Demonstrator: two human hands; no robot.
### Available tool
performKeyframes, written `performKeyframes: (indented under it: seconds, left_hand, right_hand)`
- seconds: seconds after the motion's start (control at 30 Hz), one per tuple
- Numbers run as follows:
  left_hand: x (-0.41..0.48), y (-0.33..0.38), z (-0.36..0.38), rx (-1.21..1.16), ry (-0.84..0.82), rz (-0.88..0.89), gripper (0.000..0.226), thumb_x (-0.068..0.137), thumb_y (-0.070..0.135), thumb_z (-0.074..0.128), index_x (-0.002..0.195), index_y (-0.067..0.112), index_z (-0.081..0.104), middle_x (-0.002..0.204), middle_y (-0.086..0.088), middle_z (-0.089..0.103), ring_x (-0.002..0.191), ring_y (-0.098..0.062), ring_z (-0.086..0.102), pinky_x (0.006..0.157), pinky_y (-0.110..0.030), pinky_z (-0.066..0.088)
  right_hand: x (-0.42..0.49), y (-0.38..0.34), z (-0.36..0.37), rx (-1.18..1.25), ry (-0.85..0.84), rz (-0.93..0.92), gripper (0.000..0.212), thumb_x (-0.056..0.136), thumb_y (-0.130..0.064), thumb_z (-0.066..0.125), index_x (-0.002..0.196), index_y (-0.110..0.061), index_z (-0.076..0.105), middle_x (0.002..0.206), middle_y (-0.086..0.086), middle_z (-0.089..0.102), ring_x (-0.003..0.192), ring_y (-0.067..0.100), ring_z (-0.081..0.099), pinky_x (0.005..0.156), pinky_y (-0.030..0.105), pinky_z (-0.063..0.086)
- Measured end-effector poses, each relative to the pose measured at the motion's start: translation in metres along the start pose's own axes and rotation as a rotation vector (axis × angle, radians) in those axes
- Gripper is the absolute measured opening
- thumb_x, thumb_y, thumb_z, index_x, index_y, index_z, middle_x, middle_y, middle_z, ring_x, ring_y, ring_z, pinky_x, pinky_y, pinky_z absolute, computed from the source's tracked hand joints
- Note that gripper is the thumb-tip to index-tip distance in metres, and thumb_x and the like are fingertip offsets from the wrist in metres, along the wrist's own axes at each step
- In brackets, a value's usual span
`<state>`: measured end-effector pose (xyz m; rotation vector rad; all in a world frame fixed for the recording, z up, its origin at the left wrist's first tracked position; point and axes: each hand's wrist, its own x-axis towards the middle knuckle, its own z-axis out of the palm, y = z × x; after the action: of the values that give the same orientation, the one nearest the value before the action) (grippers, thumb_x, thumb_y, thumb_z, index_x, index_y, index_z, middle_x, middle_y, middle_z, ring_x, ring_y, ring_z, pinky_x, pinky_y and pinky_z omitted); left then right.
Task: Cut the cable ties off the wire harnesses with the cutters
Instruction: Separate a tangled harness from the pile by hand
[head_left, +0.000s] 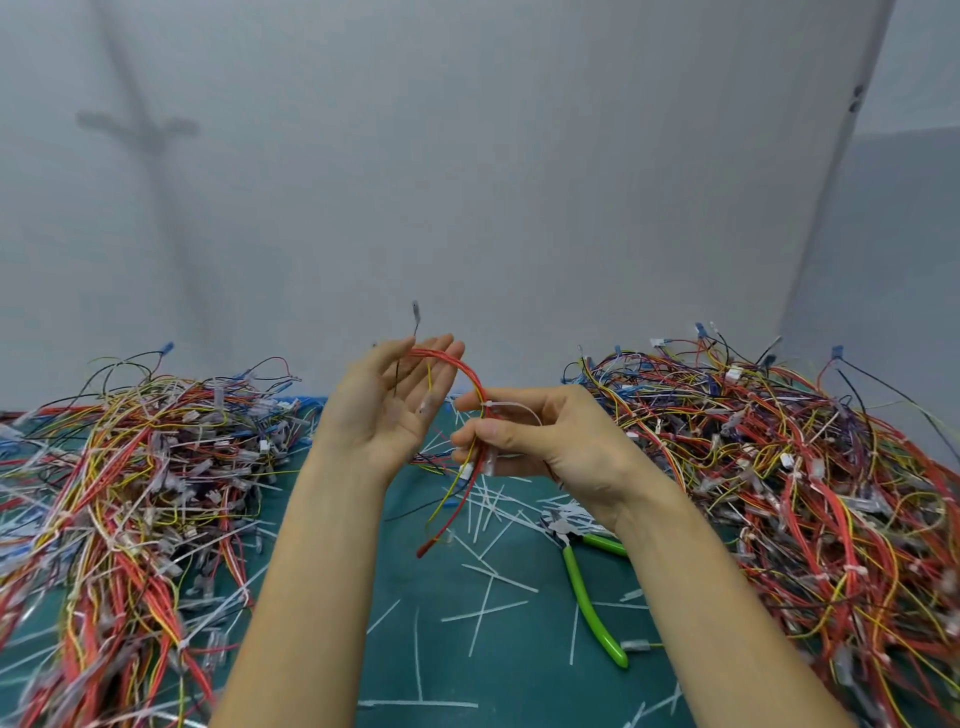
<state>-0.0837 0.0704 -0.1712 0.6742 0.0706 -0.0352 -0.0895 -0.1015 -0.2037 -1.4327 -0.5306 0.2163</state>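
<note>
Head view, harness (470, 379): a thin bundle of red and yellow wires, held up over the middle of the mat (467, 665), arching from one hand to the other with its loose ends hanging down
Tie (493, 405): white, wrapped round the harness just by the right thumb, its tail sticking out to the right
Handling: the harness looks light and floppy, so it would sag unless held on both sides of the tie; the tie looks like thin, springy plastic, likely to snip easily, and the wires beside it are easily nicked
Right hand (545, 441): fingers and thumb curled, pinching the harness at and below the tie
Left hand (389, 410): spread, palm towards the camera, fingers nearly straight; the top of the harness lies across the fingertips, no grip
Cutters (587, 587): green-handled, lying on the mat under the right forearm, in neither hand
Around: offcuts (488, 519) scattered on the mat; left pile (130, 467) and right pile (779, 467) of harnesses either side
</note>
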Motion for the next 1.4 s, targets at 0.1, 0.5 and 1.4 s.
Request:
performKeyframes:
  seconds: [0.1, 0.5, 1.4]
  left_hand:
    - [0.000, 0.006, -0.008, -0.257, -0.010, -0.081, 0.034, 0.099, 0.024, 0.050, 0.101, -0.010, 0.054, 0.093, -0.027, 0.071, 0.069, -0.027, 0.074, 0.075, -0.022, 0.059]
    - [0.009, -0.003, -0.019, 0.557, -0.116, 0.153, 0.027, 0.105, 0.002, 0.032, 0.123, 0.005, 0.052, 0.106, -0.015, 0.073, 0.090, -0.025, 0.074, 0.073, -0.032, 0.061]
    - [0.003, -0.012, -0.021, 1.656, -0.572, -0.127, 0.061, 0.092, -0.002, 0.059, 0.143, 0.029, 0.045, 0.139, 0.008, 0.055, 0.121, -0.010, 0.058, 0.104, -0.032, 0.047]
  right_hand:
    - [-0.002, -0.002, -0.002, -0.058, -0.038, 0.021, 0.018, 0.088, -0.005, 0.069, 0.101, -0.014, 0.076, 0.092, 0.012, 0.077, 0.085, 0.019, 0.074, 0.076, 0.029, 0.060]
    - [-0.007, -0.008, 0.001, -0.494, -0.084, 0.194, 0.069, 0.089, -0.001, 0.061, 0.148, -0.026, 0.035, 0.143, -0.007, 0.048, 0.122, 0.010, 0.055, 0.103, 0.033, 0.047]
    - [0.003, -0.012, -0.008, -0.206, 0.403, 0.022, 0.024, 0.096, -0.011, 0.056, 0.095, -0.024, 0.076, 0.092, -0.007, 0.076, 0.100, 0.013, 0.066, 0.085, 0.033, 0.050]
